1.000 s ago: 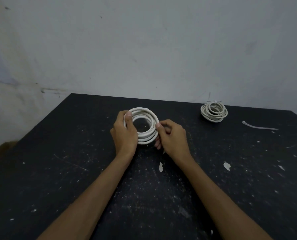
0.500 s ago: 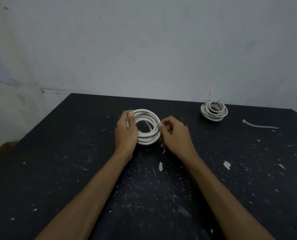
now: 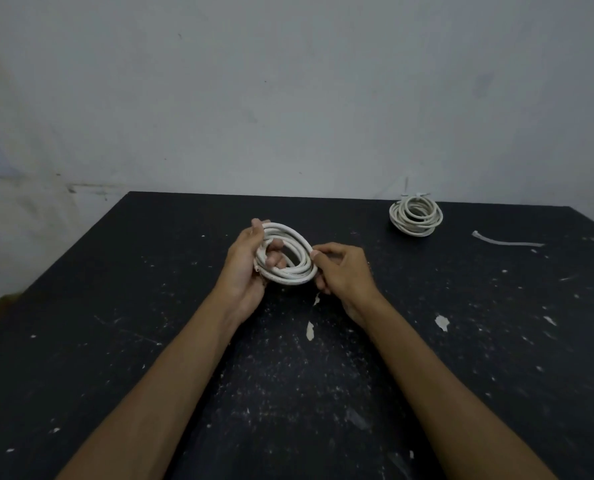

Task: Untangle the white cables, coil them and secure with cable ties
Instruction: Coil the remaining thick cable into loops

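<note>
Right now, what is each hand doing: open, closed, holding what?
Left hand: closed on the white cable coil, fingers through its centre.
Right hand: closed, fingers pinching the coil's right edge.

No text, labels, brands or nos. can be read anywhere: none on the cables, table or wall.

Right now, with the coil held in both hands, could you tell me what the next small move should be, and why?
Probably keep the left hand gripping the coil and send the right hand to the loose cable tie lying on the table: this coil shows no tie, while the far coil appears tied.
</note>
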